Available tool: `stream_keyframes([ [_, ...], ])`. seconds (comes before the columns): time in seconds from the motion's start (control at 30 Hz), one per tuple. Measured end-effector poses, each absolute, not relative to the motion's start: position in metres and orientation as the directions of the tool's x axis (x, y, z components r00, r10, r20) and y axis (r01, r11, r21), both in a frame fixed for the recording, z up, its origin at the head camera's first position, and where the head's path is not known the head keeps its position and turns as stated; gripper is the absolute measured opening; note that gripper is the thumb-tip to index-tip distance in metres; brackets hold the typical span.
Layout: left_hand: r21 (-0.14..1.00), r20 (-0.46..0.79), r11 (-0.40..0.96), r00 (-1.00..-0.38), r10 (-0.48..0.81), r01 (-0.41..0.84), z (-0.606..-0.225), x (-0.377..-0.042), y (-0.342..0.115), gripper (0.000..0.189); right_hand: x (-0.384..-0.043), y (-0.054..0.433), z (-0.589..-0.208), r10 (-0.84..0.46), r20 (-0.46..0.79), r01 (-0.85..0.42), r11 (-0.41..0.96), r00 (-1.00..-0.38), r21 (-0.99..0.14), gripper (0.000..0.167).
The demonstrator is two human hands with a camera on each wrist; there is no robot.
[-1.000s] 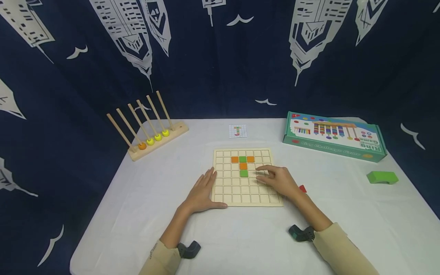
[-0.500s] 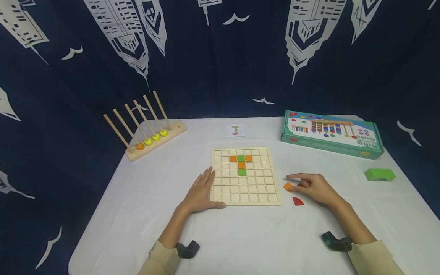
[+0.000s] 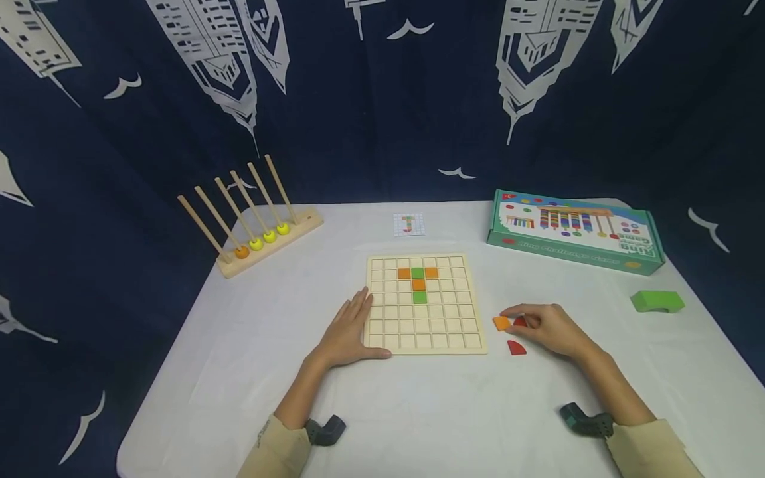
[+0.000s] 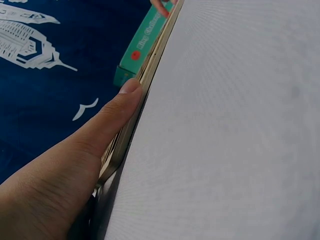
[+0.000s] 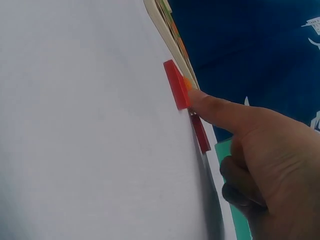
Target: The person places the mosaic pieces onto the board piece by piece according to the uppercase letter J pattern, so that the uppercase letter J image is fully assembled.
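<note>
A wooden grid board [image 3: 382, 325] lies mid-table, with several orange and green square tiles [image 3: 418, 285] set in a T shape in its upper cells. My left hand [image 3: 346, 335] rests along its left edge, fingers straight, the thumb by the front corner; the left wrist view shows the thumb against the board's side. Right of the board, my right hand [image 3: 550, 325] pinches an orange square tile [image 3: 501, 323] between thumb and index finger, low at the table. One red quarter-circle piece [image 3: 516, 348] lies just in front. A second red piece [image 3: 520, 321] is partly hidden behind the fingers.
Behind the board lies a small pattern card [image 3: 409, 224] with a J figure. A peg stand [image 3: 271, 242] with beads is at the back left. At the right are a green game box [image 3: 576, 232] and a green arched block [image 3: 657, 301].
My right hand has moved from above the board to the right, onto the orange tile, and its index finger and thumb have drawn together. The left hand has stayed on the board's edge.
</note>
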State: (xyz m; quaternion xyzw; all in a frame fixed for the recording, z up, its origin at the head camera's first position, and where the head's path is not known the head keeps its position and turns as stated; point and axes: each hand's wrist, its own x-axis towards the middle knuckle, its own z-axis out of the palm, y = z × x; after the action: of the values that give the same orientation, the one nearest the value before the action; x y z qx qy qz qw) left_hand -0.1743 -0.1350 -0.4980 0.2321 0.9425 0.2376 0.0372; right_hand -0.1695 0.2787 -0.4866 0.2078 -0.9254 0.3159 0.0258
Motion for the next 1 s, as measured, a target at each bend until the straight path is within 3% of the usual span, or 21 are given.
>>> stream_keyframes([
  [0.27, 0.455, 0.042, 0.783, -0.889, 0.456, 0.423, -0.498, -0.175, -0.136, 0.128, -0.166, 0.253, -0.477, -0.276, 0.325, -0.417, 0.728, -0.905, -0.543, 0.026],
  [1.0, 0.466, 0.048, 0.778, -0.89, 0.454, 0.422, -0.497, -0.172, -0.134, 0.125, -0.189, 0.142, -0.482, -0.368, 0.332, -0.494, 0.7, -0.868, -0.516, 0.032],
])
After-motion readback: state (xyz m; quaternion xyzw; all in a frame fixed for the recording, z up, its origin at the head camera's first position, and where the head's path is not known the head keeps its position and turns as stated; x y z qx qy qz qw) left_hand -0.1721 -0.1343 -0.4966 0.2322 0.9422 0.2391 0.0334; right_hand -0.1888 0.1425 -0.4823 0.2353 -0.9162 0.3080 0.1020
